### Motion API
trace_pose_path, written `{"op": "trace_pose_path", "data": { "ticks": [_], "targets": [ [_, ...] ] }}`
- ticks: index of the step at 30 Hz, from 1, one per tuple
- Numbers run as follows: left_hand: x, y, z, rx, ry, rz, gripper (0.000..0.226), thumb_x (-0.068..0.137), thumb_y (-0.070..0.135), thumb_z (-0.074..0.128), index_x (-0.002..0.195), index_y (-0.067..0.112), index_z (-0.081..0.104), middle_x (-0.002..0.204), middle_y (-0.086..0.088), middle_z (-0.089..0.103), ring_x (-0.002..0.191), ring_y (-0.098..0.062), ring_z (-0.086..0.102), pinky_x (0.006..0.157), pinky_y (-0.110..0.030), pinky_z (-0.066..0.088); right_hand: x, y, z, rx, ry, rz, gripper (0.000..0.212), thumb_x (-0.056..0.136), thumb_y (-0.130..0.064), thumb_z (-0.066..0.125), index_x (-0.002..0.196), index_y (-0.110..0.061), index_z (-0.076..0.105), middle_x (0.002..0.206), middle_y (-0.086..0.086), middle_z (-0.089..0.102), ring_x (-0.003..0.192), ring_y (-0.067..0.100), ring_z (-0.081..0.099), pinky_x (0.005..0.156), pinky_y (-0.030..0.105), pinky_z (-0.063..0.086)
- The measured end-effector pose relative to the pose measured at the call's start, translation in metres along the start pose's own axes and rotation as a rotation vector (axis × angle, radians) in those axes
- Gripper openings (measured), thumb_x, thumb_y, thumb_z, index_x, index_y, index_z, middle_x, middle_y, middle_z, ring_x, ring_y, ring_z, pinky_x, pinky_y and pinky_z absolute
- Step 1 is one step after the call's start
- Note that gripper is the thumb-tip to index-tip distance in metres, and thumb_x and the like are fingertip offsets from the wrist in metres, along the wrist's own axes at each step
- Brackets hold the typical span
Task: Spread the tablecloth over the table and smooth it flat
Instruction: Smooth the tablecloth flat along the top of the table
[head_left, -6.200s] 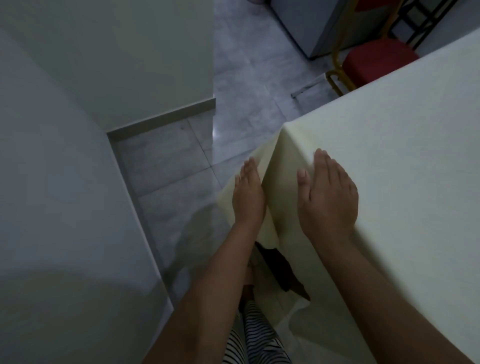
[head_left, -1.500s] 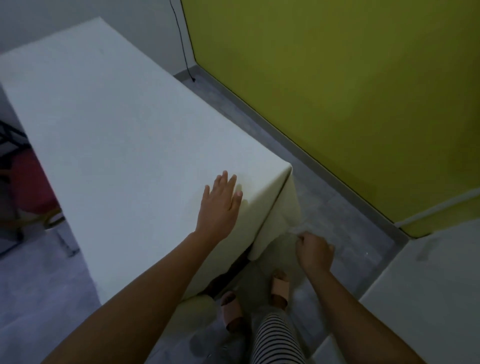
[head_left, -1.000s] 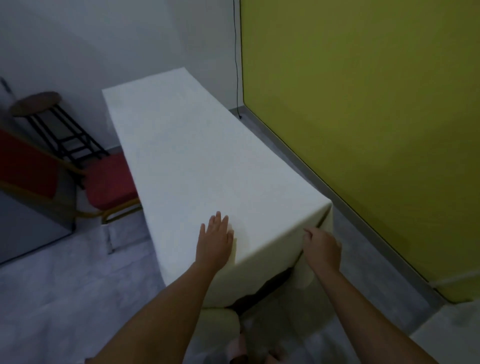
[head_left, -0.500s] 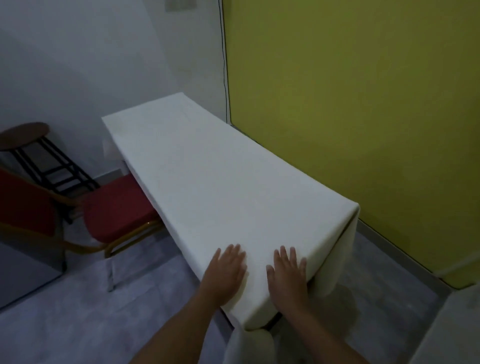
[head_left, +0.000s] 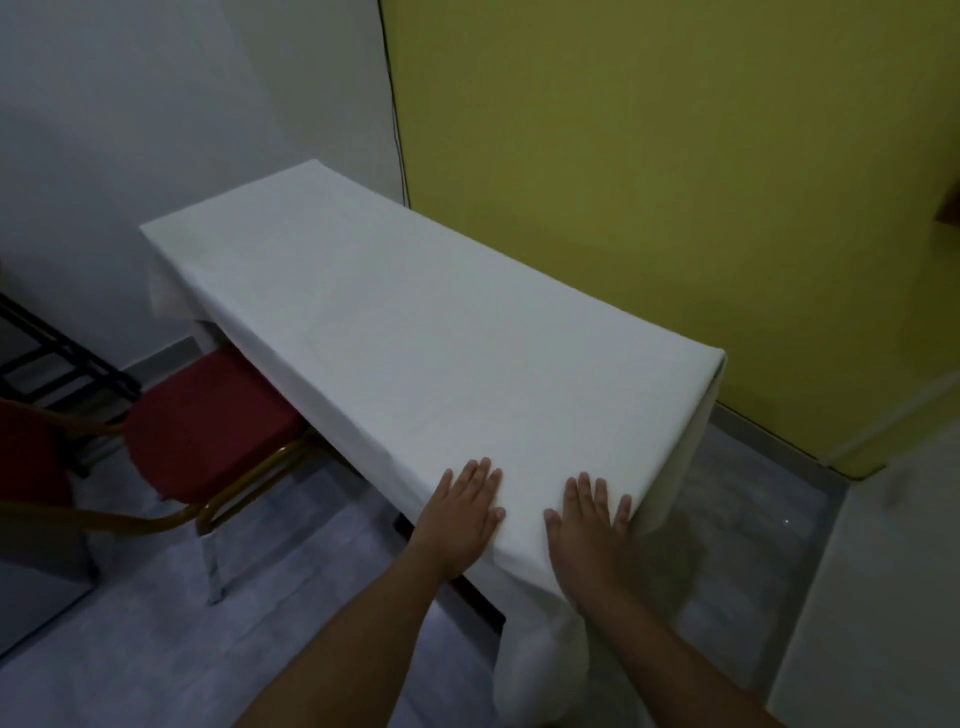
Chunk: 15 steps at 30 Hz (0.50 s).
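Observation:
A pale cream tablecloth (head_left: 415, 332) covers the whole long table and hangs down over its near end and sides. The top looks flat, with no big folds. My left hand (head_left: 460, 514) lies palm down on the cloth at the near end of the table, fingers apart. Beside it, my right hand (head_left: 589, 525) rests flat in the same way, closer to the near right corner. Neither hand grips the cloth. A fold of cloth (head_left: 540, 670) hangs below my right wrist.
A red padded chair (head_left: 208, 431) with a gold frame stands pushed against the table's left side. A black metal stool frame (head_left: 47, 358) is at the far left. A yellow-green wall (head_left: 675, 182) runs along the table's right side; grey tiled floor lies around.
My right hand left the hanging corner and came up onto the tabletop beside my left hand. Both hands now lie slightly further apart on the near end.

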<state>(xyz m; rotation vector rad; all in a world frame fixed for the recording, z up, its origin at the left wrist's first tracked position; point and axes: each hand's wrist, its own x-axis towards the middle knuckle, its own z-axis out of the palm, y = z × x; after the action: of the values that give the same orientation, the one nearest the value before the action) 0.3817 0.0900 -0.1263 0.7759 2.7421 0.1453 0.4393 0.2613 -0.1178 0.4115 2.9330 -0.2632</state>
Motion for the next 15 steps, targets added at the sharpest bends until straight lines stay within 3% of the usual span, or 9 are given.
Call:
{"op": "trace_pose_path", "data": {
  "ticks": [10,15],
  "targets": [
    [0.017,-0.014,-0.004,-0.024,0.034,0.011,0.068,0.095,0.053,-0.003,0.152,0.017,-0.001,0.161,-0.002,-0.006,0.148,-0.016,-0.009,0.120,-0.039,-0.007,0.002,-0.015,0.004,0.018,0.004,0.056,0.060,0.100,-0.043,0.018,0.151,-0.011,0.010,0.160,0.006,0.007,0.148,0.023,-0.002,0.110,0.049,-0.021],
    [0.030,-0.036,-0.007,-0.034,0.046,0.107,0.084,0.083,0.060,-0.021,0.153,0.019,0.001,0.161,-0.001,-0.003,0.148,-0.015,-0.006,0.118,-0.037,-0.008,0.007,-0.030,0.012,-0.056,0.022,0.117,0.065,0.097,-0.045,0.005,0.150,-0.009,0.014,0.159,0.009,0.012,0.147,0.026,0.006,0.117,0.049,-0.003]
  ]
}}
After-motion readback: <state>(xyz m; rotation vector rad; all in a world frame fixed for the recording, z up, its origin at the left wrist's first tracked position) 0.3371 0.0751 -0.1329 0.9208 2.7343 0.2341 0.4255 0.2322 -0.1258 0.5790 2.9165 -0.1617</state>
